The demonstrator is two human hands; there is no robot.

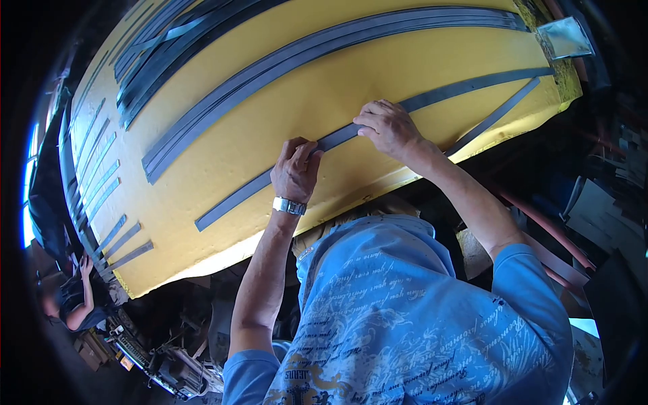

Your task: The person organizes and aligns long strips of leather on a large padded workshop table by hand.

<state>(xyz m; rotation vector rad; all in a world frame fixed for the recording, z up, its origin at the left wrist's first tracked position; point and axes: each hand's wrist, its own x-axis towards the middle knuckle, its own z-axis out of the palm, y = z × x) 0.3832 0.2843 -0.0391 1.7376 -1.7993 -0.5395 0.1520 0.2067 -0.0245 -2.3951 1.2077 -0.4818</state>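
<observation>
A long, narrow dark grey strip (pixel 337 138), like a strap, lies along the near part of a yellow-topped table (pixel 250 148). My left hand (pixel 295 169), with a metal-band watch (pixel 289 206) at the wrist, has curled fingers closed on the strip left of its middle. A short way to the right, my right hand (pixel 390 127) grips the same strip between thumb and bent fingers. The strip runs out past both hands. Near the right hand's forearm, another grey strip (pixel 498 115) lies at a slant, partly hidden by the arm.
Beyond the hands lies a row of long grey strips (pixel 304 59). A darker pile of strips (pixel 182 50) is at the far left, with several short strips (pixel 101 185) along the left edge. A clear-looking block (pixel 565 37) sits at the right corner. Another person (pixel 77 297) is at lower left.
</observation>
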